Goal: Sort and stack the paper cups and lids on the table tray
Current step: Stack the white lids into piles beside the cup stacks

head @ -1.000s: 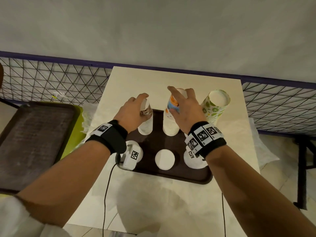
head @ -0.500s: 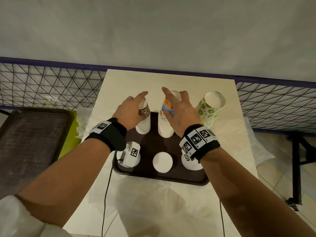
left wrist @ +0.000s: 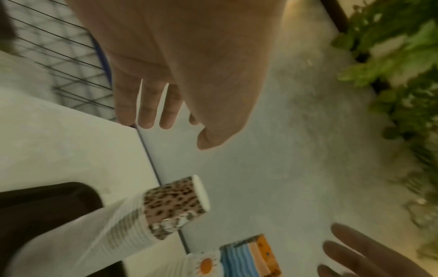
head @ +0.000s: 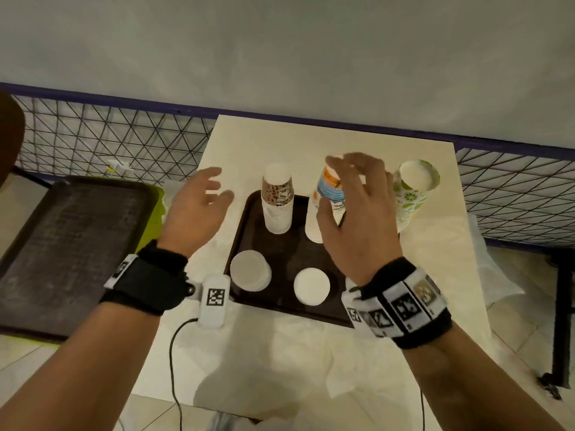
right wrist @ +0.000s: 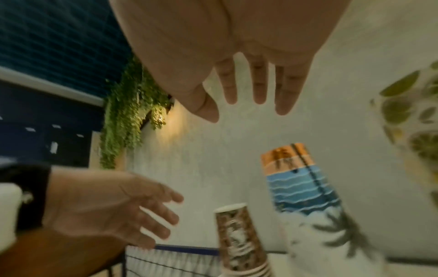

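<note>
Fingers of the right hand spread and straight, holding nothing, hovering just in front of the beach-print cup stack; whether a fingertip brushes it cannot be told. Fingers of the left hand likewise loose and splayed, empty, off to the left of the leopard-print cup stack and apart from it. Both stacks upside down, rims down, standing at the far end of the dark tray on the pale surface. A third stack, the lime-print cup stack, just right of the beach-print one, leaning a little, at the tray's right edge; whether on the tray or off it hidden by the right hand. Nearer the body on the tray, two white lid piles, the second in the middle; more of the tray's near right corner covered by the wrist. Judged from the look: thin paper, very light, easily dented, tall nested columns prone to tipping or sliding apart at the joints. Best taken low, round the lower half with a wide, gentle wrap, not pinched at the top cup, which would likely lift off alone. Lids stiff but slippery; best gripped by the pile's edge. A second dark tray on a neighbouring stand to the left.
</note>
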The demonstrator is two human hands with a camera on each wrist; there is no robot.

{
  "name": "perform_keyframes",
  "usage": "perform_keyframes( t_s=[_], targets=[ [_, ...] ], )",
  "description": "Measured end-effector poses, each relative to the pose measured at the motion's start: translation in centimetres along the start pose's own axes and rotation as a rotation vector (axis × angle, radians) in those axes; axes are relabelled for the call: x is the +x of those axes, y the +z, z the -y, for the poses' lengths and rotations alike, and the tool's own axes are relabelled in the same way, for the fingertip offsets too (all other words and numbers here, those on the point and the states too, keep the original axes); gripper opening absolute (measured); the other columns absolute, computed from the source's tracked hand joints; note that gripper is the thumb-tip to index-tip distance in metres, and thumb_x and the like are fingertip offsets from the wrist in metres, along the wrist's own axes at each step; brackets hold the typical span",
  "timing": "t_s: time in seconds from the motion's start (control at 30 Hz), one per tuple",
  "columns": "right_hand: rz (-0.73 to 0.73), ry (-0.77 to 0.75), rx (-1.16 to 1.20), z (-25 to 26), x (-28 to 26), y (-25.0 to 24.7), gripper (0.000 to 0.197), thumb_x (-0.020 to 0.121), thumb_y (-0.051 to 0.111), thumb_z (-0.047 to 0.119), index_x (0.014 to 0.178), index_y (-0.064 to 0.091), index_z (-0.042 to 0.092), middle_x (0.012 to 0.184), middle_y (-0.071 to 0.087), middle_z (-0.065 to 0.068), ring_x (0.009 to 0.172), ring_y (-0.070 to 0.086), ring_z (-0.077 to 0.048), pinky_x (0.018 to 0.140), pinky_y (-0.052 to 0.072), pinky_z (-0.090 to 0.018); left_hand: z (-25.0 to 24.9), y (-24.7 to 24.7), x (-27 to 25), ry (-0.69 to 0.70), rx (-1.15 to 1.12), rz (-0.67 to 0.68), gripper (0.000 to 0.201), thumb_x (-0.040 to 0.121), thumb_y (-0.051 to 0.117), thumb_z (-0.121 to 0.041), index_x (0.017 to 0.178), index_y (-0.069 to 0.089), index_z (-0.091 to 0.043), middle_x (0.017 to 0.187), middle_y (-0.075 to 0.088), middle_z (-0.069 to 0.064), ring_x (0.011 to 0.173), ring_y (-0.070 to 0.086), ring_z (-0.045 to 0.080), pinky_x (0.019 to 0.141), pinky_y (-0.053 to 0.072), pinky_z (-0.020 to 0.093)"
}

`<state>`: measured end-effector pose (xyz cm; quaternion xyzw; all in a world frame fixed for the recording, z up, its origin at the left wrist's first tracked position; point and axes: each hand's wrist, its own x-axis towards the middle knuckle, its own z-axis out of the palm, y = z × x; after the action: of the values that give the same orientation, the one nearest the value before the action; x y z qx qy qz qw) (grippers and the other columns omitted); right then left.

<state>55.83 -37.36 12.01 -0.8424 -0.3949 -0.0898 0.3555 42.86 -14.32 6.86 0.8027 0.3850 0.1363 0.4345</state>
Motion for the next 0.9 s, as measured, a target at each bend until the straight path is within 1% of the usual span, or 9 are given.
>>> perform_keyframes(
  t_s=[0.07,0.13,0.23,0.3,0.47,0.6,0.7,0.8,0.9],
  targets=[
    [0.127,0.09,0.213,1.1,-2.4,1.8,0.044,0.092,0.059,0.013,0.135,0.055,0.016,0.13,0.048,-0.002,0.108,0.057,-0.018,0.094,0.052,-0.036,3.5,-0.1,-1.7,-0.106,0.023,0.054,0.045,0.094,0.063,-0.042,0.137,0.056,-0.031,0.127,0.065,0.0,0.108,0.068,0.026,0.097,0.055,0.046],
    [0.315,0.218,0.282,1.8,-4.6,4.5,0.041,0.096,0.056,0.016,0.137,0.053,0.016,0.126,0.049,0.0,0.101,0.06,-0.015,0.091,0.054,-0.037,6.3,0.7,-3.5,-0.208,0.05,0.162,0.047,0.095,0.065,-0.046,0.138,0.056,-0.032,0.129,0.065,0.001,0.104,0.069,0.024,0.097,0.054,0.043],
    [0.626,0.417,0.186,2.6,-6.9,8.9,0.05,0.103,0.047,0.027,0.15,0.038,0.013,0.142,0.042,-0.006,0.124,0.052,-0.021,0.108,0.042,-0.03,8.2,2.3,-5.3,-0.262,0.099,0.249,0.053,0.099,0.06,-0.05,0.147,0.05,-0.032,0.137,0.062,0.002,0.109,0.064,0.017,0.095,0.046,0.033],
    [0.715,0.528,0.145,3.3,-7.5,11.0,0.054,0.105,0.042,0.032,0.153,0.03,0.01,0.15,0.038,-0.011,0.136,0.043,-0.025,0.109,0.036,-0.032,8.7,3.3,-5.8,-0.272,0.098,0.284,0.057,0.1,0.057,-0.052,0.152,0.046,-0.03,0.141,0.061,0.003,0.118,0.062,0.019,0.097,0.043,0.029],
    [0.757,0.7,0.09,3.7,-7.4,15.0,0.047,0.106,0.038,0.034,0.141,0.041,0.003,0.141,0.051,-0.017,0.129,0.05,-0.029,0.103,0.04,-0.035,10.2,4.8,-5.6,-0.31,0.079,0.311,0.054,0.101,0.057,-0.046,0.148,0.052,-0.021,0.136,0.066,0.006,0.118,0.065,0.026,0.107,0.049,0.042],
    [0.765,0.773,0.064,3.0,-7.7,17.4,0.041,0.106,0.036,0.037,0.122,0.055,0.004,0.126,0.062,-0.017,0.116,0.059,-0.032,0.086,0.043,-0.033,11.0,5.7,-5.5,-0.357,0.0,0.338,0.046,0.1,0.054,-0.049,0.133,0.063,-0.019,0.117,0.072,0.005,0.104,0.069,0.027,0.096,0.057,0.049],
    [0.772,0.835,0.118,2.8,-7.6,17.8,0.044,0.107,0.034,0.039,0.119,0.059,0.003,0.125,0.064,-0.016,0.115,0.061,-0.032,0.078,0.036,-0.028,11.3,6.4,-5.5,-0.506,-0.26,0.365,0.033,0.103,0.053,-0.041,0.121,0.067,-0.017,0.113,0.072,0.008,0.106,0.069,0.029,0.092,0.06,0.044],
    [0.75,0.909,0.208,2.5,-7.5,18.2,0.043,0.108,0.033,0.034,0.125,0.056,0.002,0.13,0.061,-0.018,0.12,0.058,-0.034,0.084,0.039,-0.03,11.6,6.9,-5.4,-0.576,-0.411,0.376,0.034,0.104,0.053,-0.036,0.129,0.065,-0.015,0.123,0.07,0.009,0.113,0.068,0.025,0.091,0.059,0.034],
    [0.724,0.998,0.293,2.1,-7.7,18.8,0.043,0.107,0.032,0.031,0.134,0.05,0.003,0.138,0.055,-0.02,0.126,0.052,-0.036,0.1,0.04,-0.038,11.9,7.2,-5.3,-0.579,-0.445,0.417,0.035,0.104,0.052,-0.034,0.132,0.064,-0.017,0.127,0.069,0.008,0.119,0.065,0.024,0.101,0.055,0.037]
  ],
)
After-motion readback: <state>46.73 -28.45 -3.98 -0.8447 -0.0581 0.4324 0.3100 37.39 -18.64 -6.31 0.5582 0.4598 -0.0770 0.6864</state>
